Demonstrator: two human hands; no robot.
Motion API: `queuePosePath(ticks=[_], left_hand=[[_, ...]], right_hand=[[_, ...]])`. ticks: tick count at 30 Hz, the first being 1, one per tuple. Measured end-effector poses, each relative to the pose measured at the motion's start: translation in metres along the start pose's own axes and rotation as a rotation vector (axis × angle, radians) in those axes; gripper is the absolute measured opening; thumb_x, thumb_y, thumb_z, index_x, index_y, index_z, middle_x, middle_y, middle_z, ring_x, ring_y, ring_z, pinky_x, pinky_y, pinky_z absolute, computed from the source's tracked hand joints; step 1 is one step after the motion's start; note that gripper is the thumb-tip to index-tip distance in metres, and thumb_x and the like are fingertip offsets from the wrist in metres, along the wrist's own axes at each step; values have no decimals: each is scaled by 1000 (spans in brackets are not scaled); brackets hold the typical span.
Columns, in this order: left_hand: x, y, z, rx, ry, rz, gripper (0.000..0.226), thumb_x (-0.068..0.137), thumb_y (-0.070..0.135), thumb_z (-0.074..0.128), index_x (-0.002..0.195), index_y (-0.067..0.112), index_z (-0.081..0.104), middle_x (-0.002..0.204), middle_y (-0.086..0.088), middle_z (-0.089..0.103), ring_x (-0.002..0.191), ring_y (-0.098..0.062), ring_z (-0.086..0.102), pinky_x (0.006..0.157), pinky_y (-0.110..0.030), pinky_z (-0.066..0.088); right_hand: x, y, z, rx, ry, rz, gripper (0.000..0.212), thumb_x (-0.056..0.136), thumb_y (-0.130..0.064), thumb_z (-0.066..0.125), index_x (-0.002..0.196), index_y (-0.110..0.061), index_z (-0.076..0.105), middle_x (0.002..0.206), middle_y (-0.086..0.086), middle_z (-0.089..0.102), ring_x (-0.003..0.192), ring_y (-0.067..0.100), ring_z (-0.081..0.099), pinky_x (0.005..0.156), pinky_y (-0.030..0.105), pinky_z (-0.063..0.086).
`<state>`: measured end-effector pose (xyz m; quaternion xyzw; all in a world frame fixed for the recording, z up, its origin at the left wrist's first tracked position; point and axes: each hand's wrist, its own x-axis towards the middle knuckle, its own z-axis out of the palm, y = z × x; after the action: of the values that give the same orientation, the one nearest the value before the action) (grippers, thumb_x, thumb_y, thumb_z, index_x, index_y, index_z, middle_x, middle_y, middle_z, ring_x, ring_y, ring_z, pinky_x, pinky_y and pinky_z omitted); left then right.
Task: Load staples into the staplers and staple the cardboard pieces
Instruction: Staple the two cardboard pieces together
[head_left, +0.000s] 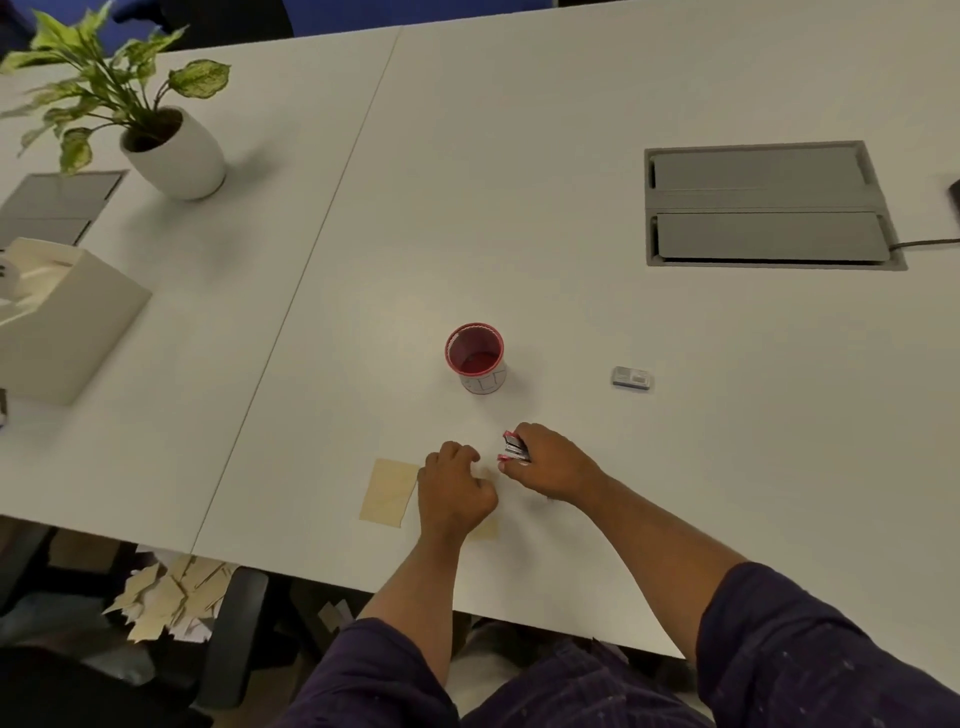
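Below, hands (550, 460) gripping stapler (514, 448) (red, metallic)

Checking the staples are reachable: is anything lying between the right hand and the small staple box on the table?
Nothing visible. The white table is bare between the right hand, which holds the stapler, and the staple box. The red cup stands off to the left.

Light: soft, even, from overhead.
Shadows: faint, falling right of the plant pot (176, 156).
Glare: mild on the table (545, 156) beyond the pot.
Sharpness: slightly blurred throughout.
Edges: bowed by wide-angle distortion.
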<state>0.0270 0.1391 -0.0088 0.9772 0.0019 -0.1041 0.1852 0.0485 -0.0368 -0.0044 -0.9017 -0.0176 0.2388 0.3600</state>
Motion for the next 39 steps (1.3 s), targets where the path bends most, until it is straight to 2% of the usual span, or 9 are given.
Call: queuePosePath(ticks=[3, 8, 16, 22, 26, 29, 33, 37, 39], left_hand=[[-7, -14, 0, 51, -59, 5, 50, 70, 23, 62, 120, 18, 63, 125, 1, 55, 107, -24, 53, 88, -35, 44], [-11, -30, 2, 11, -115, 54, 51, 77, 23, 66, 127, 19, 57, 133, 1, 48, 115, -24, 48, 90, -35, 47], [-5, -37, 5, -29, -109, 99, 41, 79, 15, 75, 117, 16, 61, 121, 2, 56, 104, -22, 52, 85, -30, 45], [0, -38, 4, 3, -133, 100, 46, 76, 18, 74, 119, 20, 58, 117, 3, 56, 100, -22, 51, 79, -34, 46], [4, -40, 4, 21, -173, 94, 34, 79, 20, 71, 111, 21, 61, 112, 1, 54, 97, -23, 50, 74, -32, 45], [7, -40, 4, -10, -208, 65, 30, 81, 20, 70, 110, 19, 63, 112, -3, 50, 97, -24, 51, 75, -33, 46], [13, -41, 2, -21, -273, 87, 28, 83, 18, 68, 111, 15, 63, 113, -8, 48, 91, -29, 58, 76, -34, 49], [21, -38, -6, -222, -304, 5, 17, 82, 11, 71, 98, 12, 65, 105, -15, 56, 86, -31, 64, 70, -37, 54], [23, -37, -9, -371, -303, -83, 26, 76, 11, 79, 98, 14, 64, 93, -12, 63, 81, -26, 64, 61, -28, 50]], right_hand=[[6, -6, 14, -175, -32, -10, 37, 92, -42, 65, 120, -18, 57, 115, 3, 68, 100, 22, 64, 81, 34, 51], [10, -11, 34, -243, -89, 11, 33, 90, -43, 68, 114, -22, 60, 106, 2, 70, 97, 22, 66, 72, 32, 49], [15, -17, 50, -444, -90, -19, 43, 86, -39, 73, 114, -15, 52, 104, 6, 69, 93, 27, 67, 70, 35, 48], [20, -20, 48, -366, -149, 52, 32, 83, -33, 74, 107, -17, 59, 101, 4, 69, 89, 24, 66, 71, 34, 49], [21, -24, 49, -376, -172, 64, 22, 84, -27, 69, 102, -18, 62, 95, 3, 69, 85, 23, 66, 68, 32, 50], [21, -27, 47, -338, -200, 101, 23, 82, -26, 70, 103, -18, 63, 94, 2, 68, 87, 22, 66, 74, 35, 54], [23, -30, 41, -273, -242, 116, 23, 79, -27, 72, 98, -18, 64, 91, 1, 66, 87, 22, 65, 73, 34, 53], [23, -33, 33, -130, -253, 146, 15, 82, -22, 71, 91, -14, 63, 85, 4, 64, 89, 25, 66, 70, 32, 49], [22, -34, 24, -41, -248, 184, 24, 81, -23, 76, 99, -10, 66, 92, 7, 66, 95, 26, 66, 76, 33, 50]])
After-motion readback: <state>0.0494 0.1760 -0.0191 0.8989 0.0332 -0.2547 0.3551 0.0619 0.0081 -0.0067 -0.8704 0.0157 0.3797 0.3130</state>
